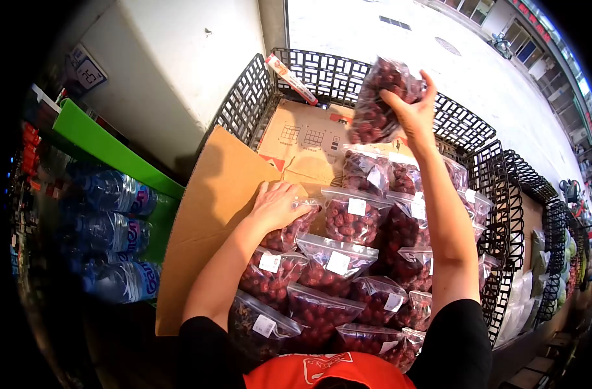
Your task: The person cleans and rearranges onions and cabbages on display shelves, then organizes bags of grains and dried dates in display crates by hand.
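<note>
My right hand [413, 107] grips a clear bag of dark red dates [376, 97], raised over the far side of the black crate [322, 65]. Its thumb lies across the bag's front. Lower and to the left, my left hand [280, 204] rests on the top of another bag of dates [286, 235], with its fingers bent around the upper edge. Several zip bags of dates with white labels, among them one in the middle [353, 223], stand in rows near my body. Printed cardboard [309, 133] lines the crate's far part.
A cardboard flap [208, 214] stands along the left side. Beyond it are a green panel [114, 146] and several bottles of water [121, 236]. A red and white tube [291, 79] leans in the far left corner. More black crates [532, 178] line the right.
</note>
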Tool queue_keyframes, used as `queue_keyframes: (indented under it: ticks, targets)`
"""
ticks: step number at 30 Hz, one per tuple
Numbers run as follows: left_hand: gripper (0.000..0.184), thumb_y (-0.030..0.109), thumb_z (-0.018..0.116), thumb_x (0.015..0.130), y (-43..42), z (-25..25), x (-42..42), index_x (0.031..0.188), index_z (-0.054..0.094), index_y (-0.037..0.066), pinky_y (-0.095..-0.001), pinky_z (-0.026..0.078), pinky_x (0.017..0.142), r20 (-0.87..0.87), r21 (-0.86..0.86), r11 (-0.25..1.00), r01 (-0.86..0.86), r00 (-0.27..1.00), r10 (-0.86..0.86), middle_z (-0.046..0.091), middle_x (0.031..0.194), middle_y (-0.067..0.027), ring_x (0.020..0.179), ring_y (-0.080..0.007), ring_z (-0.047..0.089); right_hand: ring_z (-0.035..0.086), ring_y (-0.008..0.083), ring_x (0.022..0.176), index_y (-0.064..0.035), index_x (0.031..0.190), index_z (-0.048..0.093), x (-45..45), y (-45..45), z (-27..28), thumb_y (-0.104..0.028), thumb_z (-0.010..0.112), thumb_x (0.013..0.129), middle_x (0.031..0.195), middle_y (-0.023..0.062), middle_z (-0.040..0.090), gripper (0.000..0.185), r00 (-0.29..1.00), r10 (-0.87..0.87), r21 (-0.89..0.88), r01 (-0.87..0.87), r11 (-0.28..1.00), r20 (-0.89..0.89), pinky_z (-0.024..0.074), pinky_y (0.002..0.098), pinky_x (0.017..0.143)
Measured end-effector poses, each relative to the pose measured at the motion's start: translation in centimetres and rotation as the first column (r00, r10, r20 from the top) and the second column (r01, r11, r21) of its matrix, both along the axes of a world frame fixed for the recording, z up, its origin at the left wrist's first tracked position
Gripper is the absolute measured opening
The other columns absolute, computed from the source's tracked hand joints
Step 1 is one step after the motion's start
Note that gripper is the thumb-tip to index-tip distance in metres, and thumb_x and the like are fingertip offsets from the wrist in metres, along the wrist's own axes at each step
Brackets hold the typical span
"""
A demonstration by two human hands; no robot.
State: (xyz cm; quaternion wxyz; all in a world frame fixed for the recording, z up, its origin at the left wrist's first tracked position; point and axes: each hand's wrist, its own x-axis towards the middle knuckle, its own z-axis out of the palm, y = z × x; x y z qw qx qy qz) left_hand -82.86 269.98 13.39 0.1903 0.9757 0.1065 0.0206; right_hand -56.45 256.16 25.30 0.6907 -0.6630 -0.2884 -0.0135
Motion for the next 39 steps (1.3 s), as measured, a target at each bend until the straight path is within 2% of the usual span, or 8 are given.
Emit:
queue_keyframes:
  ticks: [2, 9, 12, 17, 23, 27, 28, 39]
  targets:
    - [0.050, 0.045, 0.059, 0.080, -0.1, 0.5, 1.1, 0.113, 0.059, 0.007, -0.0428, 0.032, 0.096, -0.265, -0.104, 0.994, -0.043, 0.964, 0.014, 0.058, 0.112, -0.0149, 0.108, -0.0304, 0.052, 0.054, 0.0246, 0.101, -0.0010, 0.134, 0.023, -1.6, 2.5, -0.5, -0.022, 0.084, 0.057, 0.113, 0.0212, 0.050, 0.101, 0.993, 0.023, -0.018, -0.026, 1.000, -0.120, 0.0458, 0.0325, 0.087]
    - [0.043, 0.042, 0.064, 0.077, -2.3, 5.5, -2.9, 0.099, 0.063, 0.004, -0.0410, 0.036, 0.087, -0.021, -0.030, 0.994, 0.107, 0.994, -0.108, 0.058, 0.099, -0.0126, 0.100, -0.0290, 0.053, 0.056, 0.0263, 0.100, -0.0018, 0.131, 0.031, -7.0, 7.5, -8.8, -0.030, 0.080, 0.054, 0.112, 0.0195, 0.054, 0.096, 0.932, 0.058, -0.243, -0.153, 0.958, -0.358, 0.0464, 0.0335, 0.087]
    - [0.037, 0.038, 0.067, 0.075, -2.8, 5.9, -4.7, 0.089, 0.062, 0.004, -0.0389, 0.038, 0.082, 0.142, 0.021, 0.994, 0.111, 0.983, -0.113, 0.054, 0.091, -0.0100, 0.093, -0.0270, 0.051, 0.054, 0.0314, 0.112, -0.0025, 0.130, 0.039, -9.5, 6.6, -11.5, -0.052, 0.075, 0.056, 0.120, 0.0219, 0.055, 0.096, 0.973, 0.112, -0.776, -0.230, 0.587, -0.203, 0.0434, 0.0373, 0.093]
    - [0.035, 0.037, 0.068, 0.075, -3.1, 5.5, -5.9, 0.086, 0.060, 0.005, -0.0381, 0.038, 0.077, 0.269, 0.017, 0.996, 0.088, 0.959, -0.089, 0.051, 0.085, -0.0077, 0.085, -0.0260, 0.050, 0.054, 0.0327, 0.111, -0.0054, 0.116, 0.058, -10.3, 6.7, -7.5, -0.066, 0.062, 0.069, 0.121, 0.0192, 0.056, 0.077, 0.948, 0.248, -0.962, -0.237, 0.134, -0.199, 0.0446, 0.0367, 0.090]
    - [0.035, 0.035, 0.068, 0.074, -3.7, 6.1, -6.1, 0.088, 0.059, 0.005, -0.0385, 0.038, 0.076, 0.256, 0.037, 0.995, 0.097, 0.961, -0.103, 0.050, 0.084, -0.0075, 0.084, -0.0263, 0.048, 0.045, 0.0359, 0.119, -0.0104, 0.130, 0.046, -10.2, 8.6, -11.5, -0.072, 0.061, 0.064, 0.127, 0.0212, 0.048, 0.091, 0.936, 0.348, -0.937, -0.074, 0.342, 0.053, 0.0365, 0.0426, 0.099]
    - [0.034, 0.036, 0.067, 0.075, -4.2, 6.4, -6.4, 0.086, 0.059, 0.005, -0.0390, 0.038, 0.077, 0.223, 0.055, 0.995, 0.085, 0.970, -0.095, 0.051, 0.087, -0.0088, 0.086, -0.0265, 0.049, 0.046, 0.0379, 0.117, -0.0118, 0.129, 0.045, -11.0, 8.2, -12.0, -0.071, 0.068, 0.054, 0.126, 0.0198, 0.049, 0.098, 0.824, 0.554, -0.936, -0.279, 0.216, -0.118, 0.0374, 0.0440, 0.097]
    - [0.034, 0.035, 0.066, 0.076, -4.1, 5.9, -6.3, 0.089, 0.058, 0.005, -0.0396, 0.037, 0.078, 0.247, 0.057, 0.994, 0.090, 0.964, -0.101, 0.050, 0.087, -0.0091, 0.086, -0.0270, 0.049, 0.046, 0.0379, 0.117, -0.0135, 0.129, 0.044, -12.7, 7.4, -10.7, -0.068, 0.069, 0.055, 0.125, 0.0196, 0.048, 0.095, 0.784, 0.620, -0.974, -0.161, 0.161, -0.027, 0.0381, 0.0460, 0.095]
    - [0.046, 0.036, 0.058, 0.081, -3.3, 3.4, -3.5, 0.115, 0.054, 0.005, -0.0407, 0.032, 0.094, 0.141, 0.026, 0.999, 0.032, 0.989, -0.036, 0.056, 0.112, -0.0099, 0.110, -0.0266, 0.047, 0.050, 0.0351, 0.111, -0.0062, 0.115, 0.056, -12.6, 0.3, -9.2, -0.045, 0.066, 0.075, 0.114, 0.0208, 0.056, 0.057, 0.908, 0.414, -0.705, -0.340, 0.622, -0.073, 0.0416, 0.0406, 0.093]
